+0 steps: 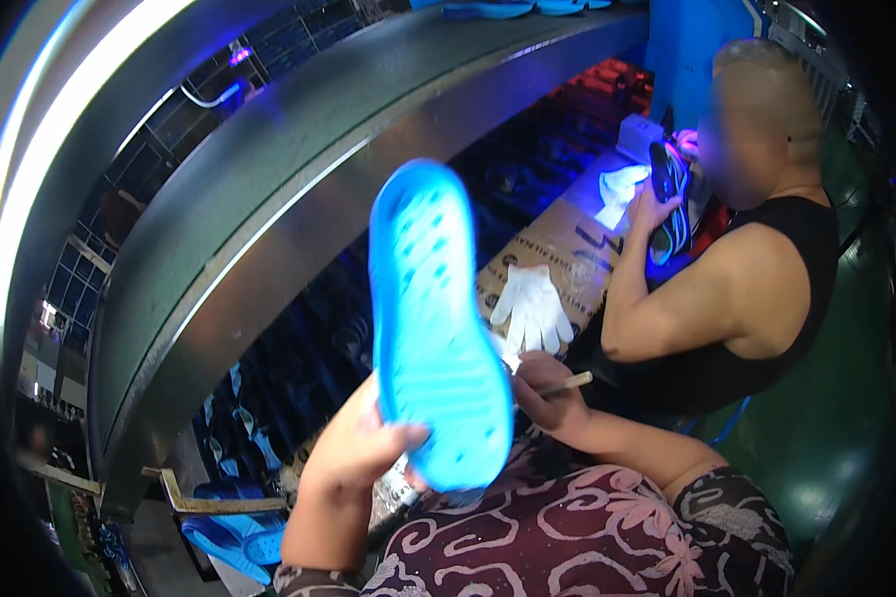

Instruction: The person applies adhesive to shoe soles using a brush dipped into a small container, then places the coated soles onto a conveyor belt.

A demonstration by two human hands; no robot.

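A bright blue shoe sole (436, 328) stands upright in front of me, its patterned face toward me. My left hand (360, 443) is closed round its lower left edge, with the thumb over the face. Just right of the sole, my right hand (550, 390) is closed on a thin stick with a pale handle (579, 379). The stick's other end lies close to the sole's edge; I cannot tell whether they touch. Beyond my right hand, a white glove (533, 308) lies on a cardboard-covered surface (577, 234).
A dark green conveyor belt (269, 139) with a metal edge curves across the left and far side. To the right, a co-worker (727, 269) in a black top holds a dark sandal (670, 199) under violet light. More blue soles (234, 542) lie at the lower left.
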